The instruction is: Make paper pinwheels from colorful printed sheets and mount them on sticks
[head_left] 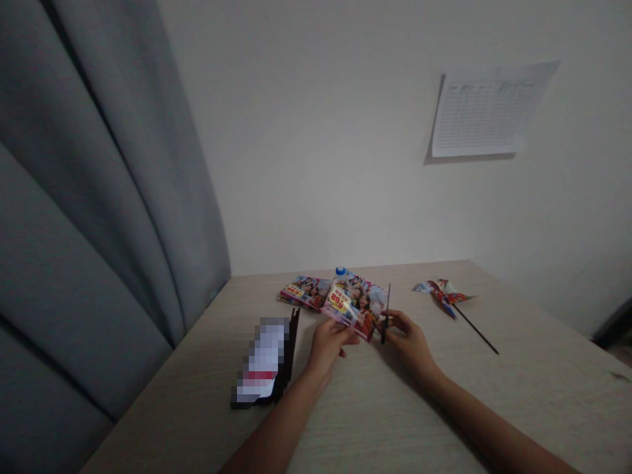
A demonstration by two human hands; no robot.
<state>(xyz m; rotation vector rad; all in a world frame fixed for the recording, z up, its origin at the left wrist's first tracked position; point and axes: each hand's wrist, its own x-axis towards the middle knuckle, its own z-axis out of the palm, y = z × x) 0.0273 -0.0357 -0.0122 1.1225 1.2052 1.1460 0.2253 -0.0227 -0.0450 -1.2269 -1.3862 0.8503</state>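
My left hand (326, 342) pinches the lower left edge of a colourful printed flyer (356, 303), raised at a tilt above the table. It carries a yellow patch with large red numerals. At the flyer's right edge, my right hand (405, 332) grips a slim dark-handled blade (384, 326), its thin tip pointing up and away. Whether it is a knife or scissors I cannot tell. Behind and to the left lies a stack of similar flyers (305, 291), partly covered by the held one. A blue cap (340, 270) shows just past the flyer's top edge; what it belongs to is hidden.
To the right lies a paper pinwheel (444, 297) on a dark stick (476, 329). Left of my hands, a phone (261, 362) with a blurred screen rests beside dark sticks (295, 329). A grey curtain (123, 164) borders the table's left side; a printed sheet (486, 115) hangs on the wall.
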